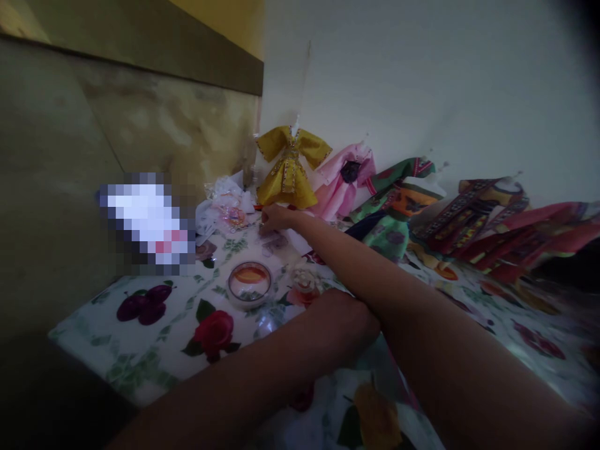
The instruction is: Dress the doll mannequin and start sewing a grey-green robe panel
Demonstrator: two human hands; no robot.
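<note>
My right hand [277,218] reaches far across the floral tablecloth [154,350], just below a small yellow paper dress [287,165]. Its fingers are curled in a pinch on a small clear packet [273,240] lying on the cloth. My left hand [349,320] rests on the table closer to me, tucked against my right forearm. Only its back shows and the fingers are hidden. A round clear ring like a tape roll [249,282] lies to the left of it, and a small cluster of pale beads [304,277] lies just beyond it.
Several miniature dresses lean along the white wall: pink [344,181], green [398,203], and red patterned ones [510,231] to the right. Crumpled clear plastic bags [225,209] sit in the back corner beside a tiled wall on the left.
</note>
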